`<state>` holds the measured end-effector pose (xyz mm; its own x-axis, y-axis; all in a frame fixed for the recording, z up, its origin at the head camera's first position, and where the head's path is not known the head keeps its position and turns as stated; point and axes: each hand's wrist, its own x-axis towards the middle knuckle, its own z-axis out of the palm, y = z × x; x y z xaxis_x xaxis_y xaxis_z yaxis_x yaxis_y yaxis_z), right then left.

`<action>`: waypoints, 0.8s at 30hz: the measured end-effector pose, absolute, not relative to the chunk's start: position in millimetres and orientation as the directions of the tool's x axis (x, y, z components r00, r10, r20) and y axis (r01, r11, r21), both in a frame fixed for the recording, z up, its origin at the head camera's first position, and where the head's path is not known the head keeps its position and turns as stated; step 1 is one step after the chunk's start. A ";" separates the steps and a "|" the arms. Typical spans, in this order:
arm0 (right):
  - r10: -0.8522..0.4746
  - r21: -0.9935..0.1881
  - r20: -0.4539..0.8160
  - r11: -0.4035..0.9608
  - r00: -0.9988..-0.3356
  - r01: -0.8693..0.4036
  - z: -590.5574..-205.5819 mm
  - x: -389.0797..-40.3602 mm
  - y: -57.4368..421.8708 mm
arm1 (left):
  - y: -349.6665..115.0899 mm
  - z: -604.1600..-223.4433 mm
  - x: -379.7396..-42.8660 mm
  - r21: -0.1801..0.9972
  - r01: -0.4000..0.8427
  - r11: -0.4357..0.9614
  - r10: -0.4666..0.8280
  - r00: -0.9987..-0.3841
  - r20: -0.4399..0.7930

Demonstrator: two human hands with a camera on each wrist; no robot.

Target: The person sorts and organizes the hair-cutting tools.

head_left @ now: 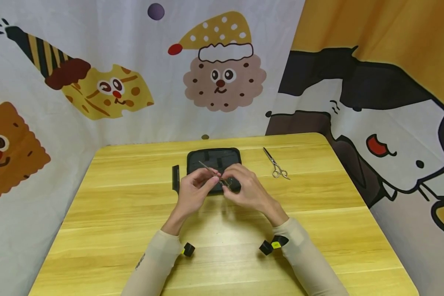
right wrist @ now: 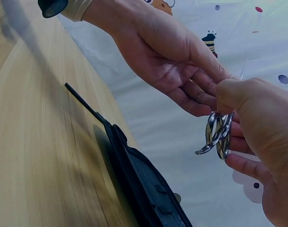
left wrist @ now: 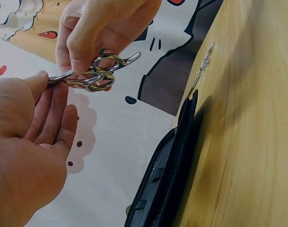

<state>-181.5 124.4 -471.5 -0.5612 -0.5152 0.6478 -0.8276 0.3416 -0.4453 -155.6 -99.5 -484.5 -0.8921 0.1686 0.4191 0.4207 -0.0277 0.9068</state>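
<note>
Two hands, left hand (head_left: 193,189) and right hand (head_left: 249,188), pinch silver scissors (right wrist: 218,132) off the tabletop (head_left: 107,230); we log black case (head_left: 229,155), comb-like strip (head_left: 175,179) left, other scissors (head_left: 272,160) far right.

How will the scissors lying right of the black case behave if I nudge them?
The loose scissors look like shiny metal, so probably stiff and somewhat slippery. Lying flat, they'd likely slide or pivot rather than roll.
</note>
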 end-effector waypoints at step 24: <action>-0.557 -0.493 0.403 0.536 -0.726 -0.685 -468.2 -181.8 137.1 | -104.5 -481.9 -157.6 0.889 0.457 0.035 0.122 -0.885 0.450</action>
<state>-181.8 137.1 -468.2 -0.7262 -0.5567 0.4034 -0.6850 0.5363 -0.4931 -157.6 -104.5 -481.9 -0.8845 0.1220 0.4503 0.4572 0.0349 0.8887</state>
